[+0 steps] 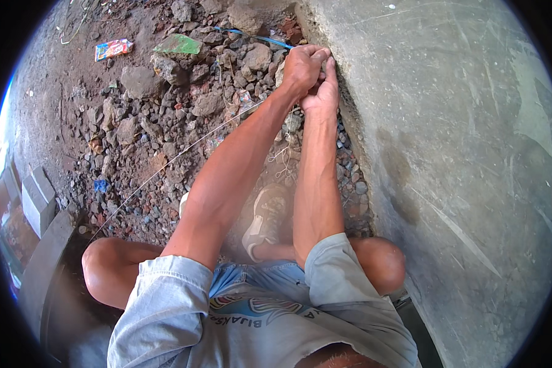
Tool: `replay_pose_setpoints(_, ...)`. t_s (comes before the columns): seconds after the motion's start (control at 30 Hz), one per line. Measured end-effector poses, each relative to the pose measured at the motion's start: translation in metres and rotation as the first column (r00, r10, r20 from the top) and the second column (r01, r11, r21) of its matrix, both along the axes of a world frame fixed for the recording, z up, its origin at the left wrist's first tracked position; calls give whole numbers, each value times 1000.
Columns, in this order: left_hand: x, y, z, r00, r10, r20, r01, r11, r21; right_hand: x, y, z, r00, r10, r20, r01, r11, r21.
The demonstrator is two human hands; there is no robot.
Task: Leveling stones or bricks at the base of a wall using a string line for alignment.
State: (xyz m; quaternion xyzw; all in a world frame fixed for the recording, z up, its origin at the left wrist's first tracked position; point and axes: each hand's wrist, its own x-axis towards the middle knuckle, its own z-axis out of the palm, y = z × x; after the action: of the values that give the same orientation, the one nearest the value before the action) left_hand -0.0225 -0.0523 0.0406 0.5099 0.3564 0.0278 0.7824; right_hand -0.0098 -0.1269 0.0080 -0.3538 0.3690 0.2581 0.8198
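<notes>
My left hand [303, 69] and my right hand [324, 93] meet at the edge of the concrete slab, fingers closed and pinched together. A thin white string [172, 161] stretches taut from the lower left, passes behind my left forearm and leads toward both hands. Beneath them a loose, tangled length of string [282, 156] dangles over the dirt. The part between my fingertips is hidden. A blue plastic strap [257, 37] lies on the stones, one end close to my left knuckles.
Rubble [141, 83] and gravel cover the ground left of the concrete slab [448, 153]. Among the stones lie a colourful wrapper [113, 49], a green plastic scrap [178, 44] and a blue scrap [100, 185]. A dusty shoe [268, 214] is between my forearms. Pale blocks [38, 199] stand at far left.
</notes>
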Motion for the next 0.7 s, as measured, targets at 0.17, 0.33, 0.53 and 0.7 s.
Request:
replay_pose_setpoints(0.17, -2, 3, 1, 1000, -7, -23, 7, 1000, -7, -1, -2, 7, 996, 26, -89, -14, 992, 125)
replay_pose_setpoints(0.33, -3, 5, 0, 998, -50, 22, 50, 999, -4, -6, -1, 13, 992, -1, -128, 30, 973, 228)
replay_pose_setpoints(0.53, -5, 2, 0, 999, 50, 10, -50, 997, -64, 3, 4, 20, 993, 112, -28, -108, 985, 134)
replay_pose_setpoints(0.7, -5, 4, 3, 999, 40, -12, -41, 998, -56, 4, 8, 15, 986, 22, -166, -10, 998, 67)
